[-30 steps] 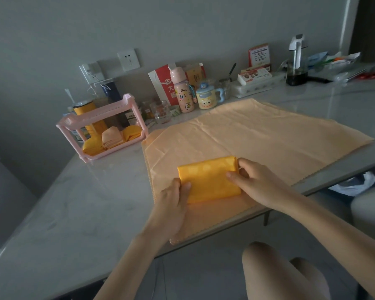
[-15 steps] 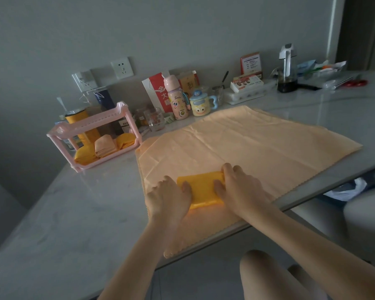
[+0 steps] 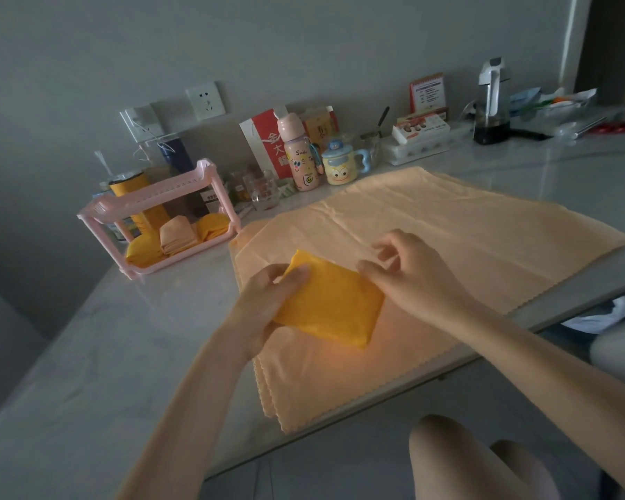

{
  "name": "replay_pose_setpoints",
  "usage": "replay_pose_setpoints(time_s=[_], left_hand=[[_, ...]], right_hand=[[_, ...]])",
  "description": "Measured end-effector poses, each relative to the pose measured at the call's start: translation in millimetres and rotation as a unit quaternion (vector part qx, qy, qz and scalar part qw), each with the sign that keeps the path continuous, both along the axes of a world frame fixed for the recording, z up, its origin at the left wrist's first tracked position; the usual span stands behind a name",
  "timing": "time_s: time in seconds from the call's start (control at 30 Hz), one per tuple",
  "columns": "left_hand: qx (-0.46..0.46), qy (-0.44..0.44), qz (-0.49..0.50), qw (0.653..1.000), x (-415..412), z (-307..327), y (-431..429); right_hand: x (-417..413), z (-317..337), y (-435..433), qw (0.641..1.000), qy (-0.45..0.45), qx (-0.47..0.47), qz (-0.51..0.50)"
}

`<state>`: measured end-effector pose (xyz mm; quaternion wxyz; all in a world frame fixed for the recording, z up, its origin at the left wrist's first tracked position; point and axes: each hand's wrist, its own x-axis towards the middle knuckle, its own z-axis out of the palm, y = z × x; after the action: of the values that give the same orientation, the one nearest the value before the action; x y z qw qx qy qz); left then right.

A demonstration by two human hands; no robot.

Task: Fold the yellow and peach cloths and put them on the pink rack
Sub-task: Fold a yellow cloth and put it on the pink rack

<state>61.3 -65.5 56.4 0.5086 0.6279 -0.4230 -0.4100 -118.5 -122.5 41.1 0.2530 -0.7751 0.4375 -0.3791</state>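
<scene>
Scanning from the left through the head camera, I see the pink rack (image 3: 166,191) standing on the grey worktop (image 3: 87,355), near the wall. Its lower shelf holds three folded cloths in a row: a yellow one (image 3: 143,251), a peach one (image 3: 177,237) and another yellow one (image 3: 213,225), each touching the next. Behind the rack stands a yellow cup (image 3: 130,185).

Further right, the left hand (image 3: 267,301) grips the folded yellow cloth (image 3: 329,304) by its left end, thumb on top and fingers curled underneath. The cloth is a thick, tilted rectangle, held over the near left part of the peach cloths (image 3: 448,240). These lie spread flat in a stack on the worktop, their scalloped edges showing at the near corner, which hangs just over the worktop's edge.

The right hand (image 3: 412,272) hovers at the yellow cloth's far right corner with its fingers loosely bent and spread. The forefinger tip touches that corner, and I can see nothing pinched between the fingers.

Along the wall beyond the cloths stand a glass (image 3: 266,191), a pink bottle (image 3: 298,157) and a yellow mug (image 3: 340,167) with a cartoon face. Well off to the right there is a dark-based dispenser (image 3: 491,102), and red scissors (image 3: 614,127) lie at the far end.
</scene>
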Motion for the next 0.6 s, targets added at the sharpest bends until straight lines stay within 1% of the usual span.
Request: replay_pose_setpoints(time_s=[0.03,0.07,0.1,0.17,0.2,0.23,0.27,0.3,0.47,0.53,0.6], left_hand=[[-0.001,0.006,-0.023,1.0,1.6,3.1,2.1],[-0.002,0.012,-0.042,0.999,4.1,5.1,3.6],[0.0,0.02,-0.063,0.998,5.9,7.3,4.9],[0.001,0.027,-0.102,0.994,12.2,8.8,4.7],[0.004,0.025,-0.117,0.993,16.5,9.3,3.9],[0.008,0.022,-0.122,0.992,22.8,10.0,3.2],[0.013,0.016,-0.125,0.992,26.8,10.3,2.2],[0.021,0.011,-0.128,0.992,32.6,10.7,1.1],[0.053,-0.001,-0.156,0.986,68.4,5.1,-6.4],[0.061,-0.004,-0.152,0.987,79.6,1.2,-12.4],[0.069,0.008,-0.145,0.987,93.3,-5.5,-20.4]], right_hand=[[2.1,6.1,-0.3,0.999,-0.035,0.026,0.026],[5.6,11.6,-0.1,0.992,-0.068,0.084,0.064],[9.8,16.3,0.7,0.975,-0.092,0.165,0.115],[16.5,22.1,1.9,0.914,-0.099,0.331,0.214],[18.6,21.8,1.2,0.883,-0.093,0.388,0.248],[22.2,20.1,0.1,0.859,-0.084,0.422,0.277],[21.8,17.6,-0.2,0.849,-0.073,0.429,0.298],[24.2,14.8,-1.3,0.848,-0.064,0.423,0.312],[46.9,6.6,-10.8,0.873,-0.06,0.381,0.298],[56.4,4.7,-12.9,0.891,-0.05,0.347,0.289],[68.6,2.9,-15.2,0.918,-0.031,0.291,0.266]])
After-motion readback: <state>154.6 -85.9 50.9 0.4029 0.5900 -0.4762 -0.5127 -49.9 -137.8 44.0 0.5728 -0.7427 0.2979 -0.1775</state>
